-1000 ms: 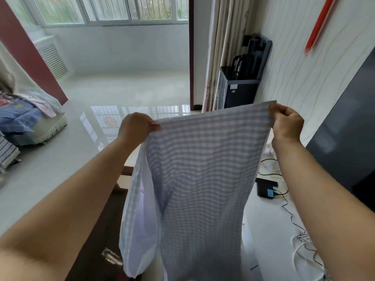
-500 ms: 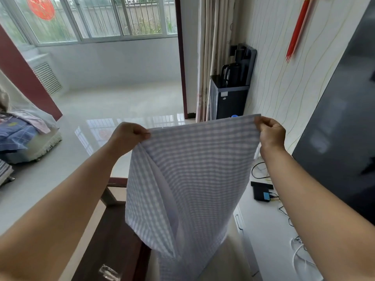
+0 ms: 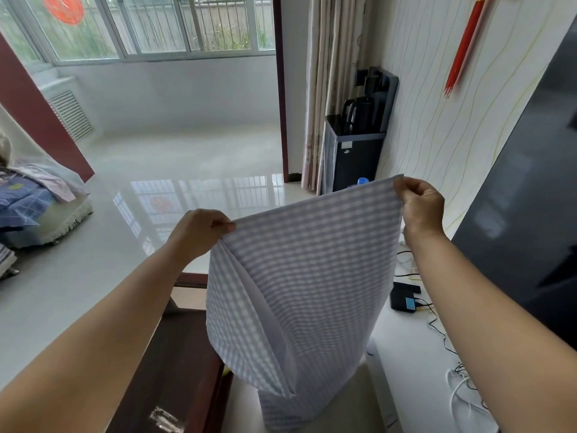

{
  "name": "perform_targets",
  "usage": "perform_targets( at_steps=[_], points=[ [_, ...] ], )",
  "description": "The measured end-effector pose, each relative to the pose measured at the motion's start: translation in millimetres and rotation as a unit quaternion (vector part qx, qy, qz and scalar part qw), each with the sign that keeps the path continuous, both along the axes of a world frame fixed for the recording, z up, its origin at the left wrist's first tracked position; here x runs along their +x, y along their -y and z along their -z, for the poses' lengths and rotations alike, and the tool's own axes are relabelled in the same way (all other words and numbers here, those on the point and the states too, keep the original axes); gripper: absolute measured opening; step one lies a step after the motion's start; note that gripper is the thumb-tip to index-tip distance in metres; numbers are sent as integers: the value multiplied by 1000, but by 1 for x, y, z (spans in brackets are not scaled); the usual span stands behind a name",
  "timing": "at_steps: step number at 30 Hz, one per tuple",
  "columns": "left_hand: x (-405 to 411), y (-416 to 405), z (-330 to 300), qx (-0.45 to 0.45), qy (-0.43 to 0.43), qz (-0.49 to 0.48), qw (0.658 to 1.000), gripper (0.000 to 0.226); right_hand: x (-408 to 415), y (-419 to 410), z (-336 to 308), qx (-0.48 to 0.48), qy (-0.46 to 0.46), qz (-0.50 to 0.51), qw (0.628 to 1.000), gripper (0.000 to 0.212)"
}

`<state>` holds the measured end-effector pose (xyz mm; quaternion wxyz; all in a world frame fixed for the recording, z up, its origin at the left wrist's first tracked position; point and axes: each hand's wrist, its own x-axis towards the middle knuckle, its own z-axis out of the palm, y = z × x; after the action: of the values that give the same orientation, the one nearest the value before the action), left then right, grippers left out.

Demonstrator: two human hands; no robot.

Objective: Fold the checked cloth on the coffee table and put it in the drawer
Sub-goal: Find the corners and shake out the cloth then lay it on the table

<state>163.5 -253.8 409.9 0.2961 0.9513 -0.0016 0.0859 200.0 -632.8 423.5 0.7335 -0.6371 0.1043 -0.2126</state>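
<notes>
The blue-and-white checked cloth (image 3: 306,282) hangs in the air in front of me, held up by its top edge. My left hand (image 3: 196,232) pinches the top left corner and my right hand (image 3: 418,207) pinches the top right corner. The cloth's left side is doubled over, showing a white inner layer, and its lower end drops past the edge of the dark wooden coffee table (image 3: 175,364) at the lower left. No drawer front shows plainly; the cloth hides what is behind it.
A white TV cabinet (image 3: 415,354) runs along the right with a small black box (image 3: 404,300) and cables on it, under a dark screen (image 3: 524,195). A black water dispenser (image 3: 356,145) stands by the curtain. Glossy floor lies ahead; bedding is at far left.
The view has tilted up and both hands sit lower in it. The cloth's lower part has risen, so it hangs shorter and its folded left flap shows more.
</notes>
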Motion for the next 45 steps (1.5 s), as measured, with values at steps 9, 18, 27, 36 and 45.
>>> perform_targets(
  at_steps=[9, 18, 27, 36, 45],
  points=[
    [6, 2, -1, -266, -7, -33, 963, 9, 0, -1, 4, -37, 18, -23, 999, 10],
    [25, 32, -46, -149, 176, -66, 971, 6, 7, 10, -9, -65, 38, 51, 996, 12],
    [46, 33, -59, -106, 172, -54, 978, 9, 5, 17, -26, -203, 58, 116, 971, 9],
    [39, 33, -8, -302, 30, -152, 941, 16, 6, 2, 13, -242, -55, 75, 966, 17],
    [23, 84, 7, -247, 16, -153, 957, 36, -71, -81, 31, -499, 108, -281, 813, 9]
  ],
)
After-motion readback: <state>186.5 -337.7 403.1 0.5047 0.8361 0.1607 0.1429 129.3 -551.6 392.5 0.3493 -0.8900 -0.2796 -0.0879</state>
